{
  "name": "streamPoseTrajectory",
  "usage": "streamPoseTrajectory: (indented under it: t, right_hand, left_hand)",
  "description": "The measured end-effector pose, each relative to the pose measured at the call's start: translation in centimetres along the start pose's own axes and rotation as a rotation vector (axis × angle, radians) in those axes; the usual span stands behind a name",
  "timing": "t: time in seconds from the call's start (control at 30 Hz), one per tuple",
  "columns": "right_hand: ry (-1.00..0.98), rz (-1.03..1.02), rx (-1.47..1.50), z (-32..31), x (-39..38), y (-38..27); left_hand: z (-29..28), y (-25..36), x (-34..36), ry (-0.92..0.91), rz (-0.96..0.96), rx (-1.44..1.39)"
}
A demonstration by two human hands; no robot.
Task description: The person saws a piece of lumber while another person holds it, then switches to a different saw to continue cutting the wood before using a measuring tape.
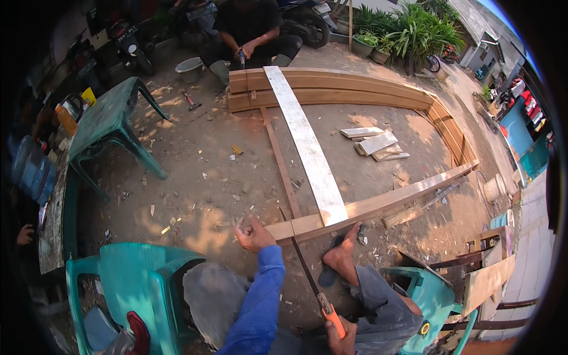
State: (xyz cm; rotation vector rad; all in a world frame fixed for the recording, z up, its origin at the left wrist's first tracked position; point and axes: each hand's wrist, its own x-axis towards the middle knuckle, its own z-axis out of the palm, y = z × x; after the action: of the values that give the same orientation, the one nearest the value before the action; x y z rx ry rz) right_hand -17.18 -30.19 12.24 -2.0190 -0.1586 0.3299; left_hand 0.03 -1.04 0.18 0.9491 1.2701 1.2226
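My right hand [343, 336] is closed round the orange handle of a handsaw [309, 269]. The saw's dark blade slants up and away to the near wooden beam [378, 200], meeting it close to its left end. On that end, left of the blade, my left hand [255, 234] grips the wood. A long whitish board [307, 145] lies across from the near beam to the far wooden beams [331, 83]. A thin brown strip of wood [279, 160] runs beside it. My bare foot [346, 255] is by the near beam, just right of the saw.
Across the beams sits another person [248, 29], holding a tool at the far beams' left end. Short boards [378, 144] lie inside the frame. A green plastic table [112, 127] and chair [130, 284] stand left, another green chair [423, 296] right. A hammer [191, 102] lies on the ground.
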Motion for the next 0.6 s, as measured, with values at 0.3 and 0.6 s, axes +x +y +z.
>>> streamPoseTrajectory:
  t: [0.3,0.6]
  right_hand:
    - [0.052,-0.16,0.153,9.4,14.6,0.4]
    - [0.044,-0.104,0.064,1.5,0.8,3.4]
  left_hand:
    - [-0.1,-0.2,-0.2,-0.011,0.077,0.129]
    - [-0.2,-0.6,-0.1,0.023,0.073,0.011]
